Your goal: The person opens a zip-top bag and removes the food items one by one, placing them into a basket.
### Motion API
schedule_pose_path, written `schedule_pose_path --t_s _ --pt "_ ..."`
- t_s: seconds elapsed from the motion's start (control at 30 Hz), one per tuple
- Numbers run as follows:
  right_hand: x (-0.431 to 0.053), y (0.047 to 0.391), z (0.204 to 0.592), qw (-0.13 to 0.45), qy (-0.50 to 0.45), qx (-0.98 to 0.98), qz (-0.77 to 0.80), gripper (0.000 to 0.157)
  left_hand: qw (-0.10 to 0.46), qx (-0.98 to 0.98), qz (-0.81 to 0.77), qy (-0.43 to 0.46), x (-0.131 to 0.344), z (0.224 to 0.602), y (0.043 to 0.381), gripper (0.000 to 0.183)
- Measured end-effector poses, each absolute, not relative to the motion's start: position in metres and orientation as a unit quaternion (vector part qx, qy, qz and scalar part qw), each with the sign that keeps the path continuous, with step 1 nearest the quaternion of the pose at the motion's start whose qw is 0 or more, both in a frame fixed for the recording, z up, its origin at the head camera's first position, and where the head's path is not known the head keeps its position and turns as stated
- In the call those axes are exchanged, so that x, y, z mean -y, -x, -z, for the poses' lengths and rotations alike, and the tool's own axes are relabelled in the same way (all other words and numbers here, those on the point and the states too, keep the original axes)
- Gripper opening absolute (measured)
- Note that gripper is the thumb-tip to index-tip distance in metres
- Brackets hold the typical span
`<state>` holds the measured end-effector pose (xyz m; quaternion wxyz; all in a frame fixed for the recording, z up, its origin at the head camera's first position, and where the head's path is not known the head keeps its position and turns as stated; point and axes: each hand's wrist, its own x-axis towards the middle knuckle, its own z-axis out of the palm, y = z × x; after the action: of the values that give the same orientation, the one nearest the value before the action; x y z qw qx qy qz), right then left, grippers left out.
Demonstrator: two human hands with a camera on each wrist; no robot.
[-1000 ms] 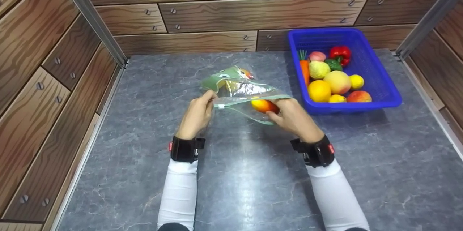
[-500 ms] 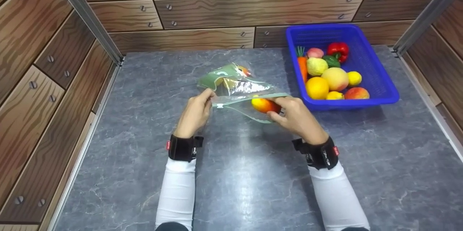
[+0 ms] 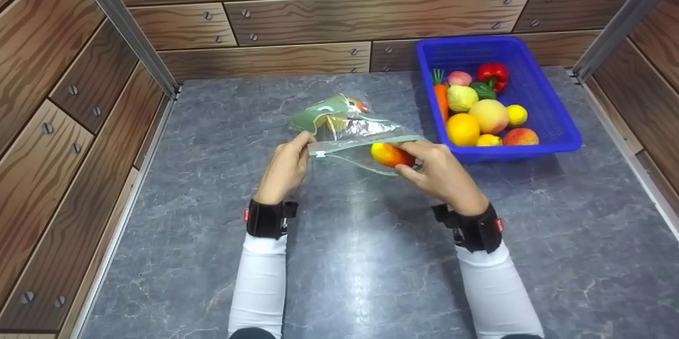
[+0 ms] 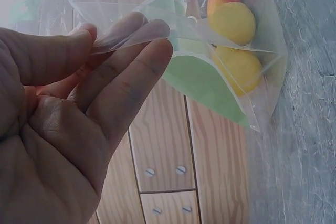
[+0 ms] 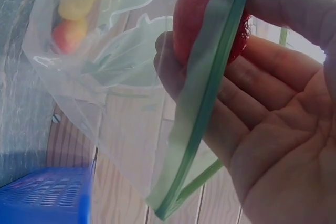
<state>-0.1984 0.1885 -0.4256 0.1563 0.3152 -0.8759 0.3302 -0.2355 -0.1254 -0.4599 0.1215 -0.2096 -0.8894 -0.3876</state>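
Note:
A clear zip bag point(image 3: 360, 129) with green print stands on the grey table between my hands, its mouth toward me. My left hand point(image 3: 284, 169) pinches the mouth's left corner, near the white slider point(image 3: 320, 154); in the left wrist view, film lies between thumb and fingers point(image 4: 126, 87). My right hand point(image 3: 437, 174) holds a yellow-and-red mango point(image 3: 390, 154) at the mouth's right side. In the right wrist view, the green zip strip point(image 5: 210, 87) crosses in front of the mango and fingers. Lower in the bag lie yellow fruits point(image 4: 233, 23) and a red-yellow one point(image 5: 70, 35).
A blue basket point(image 3: 551, 95) stands at the back right. It holds a carrot point(image 3: 441, 100), an orange point(image 3: 462, 129), a red bell pepper point(image 3: 493, 75), a large peach point(image 3: 488, 116) and several other fruits. Wood-patterned walls point(image 3: 297, 20) enclose the table's back and sides.
My right hand and the mango have shifted slightly right at the bag's mouth. The near edge of the mouth has risen a little. My left hand keeps its pinch.

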Motion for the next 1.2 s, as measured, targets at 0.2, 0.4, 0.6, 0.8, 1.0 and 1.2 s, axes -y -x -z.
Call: schedule_pose_path --t_s 0.2,0.4,0.6,0.8,1.0,1.2 --pt "-0.188 0.195 0.42 0.178 -0.344 0.862 -0.327 0.039 0.131 0.89 0.384 0.208 0.125 0.46 0.236 0.017" --pt "-0.188 0.192 0.414 0.197 -0.366 0.848 -0.329 0.041 0.137 0.891 0.381 0.205 0.125 0.458 0.236 0.015" --pt "-0.188 0.188 0.409 0.21 -0.378 0.839 -0.331 0.044 0.13 0.891 0.386 0.201 0.125 0.458 0.236 0.014" --pt "-0.19 0.18 0.403 0.222 -0.373 0.834 -0.341 0.046 0.127 0.888 0.392 0.205 0.125 0.458 0.235 0.014" --pt "-0.192 0.176 0.402 0.243 -0.378 0.819 -0.357 0.046 0.127 0.889 0.391 0.203 0.125 0.459 0.235 0.011" --pt "-0.196 0.171 0.398 0.268 -0.362 0.812 -0.371 0.046 0.125 0.888 0.388 0.212 0.125 0.46 0.235 0.014"
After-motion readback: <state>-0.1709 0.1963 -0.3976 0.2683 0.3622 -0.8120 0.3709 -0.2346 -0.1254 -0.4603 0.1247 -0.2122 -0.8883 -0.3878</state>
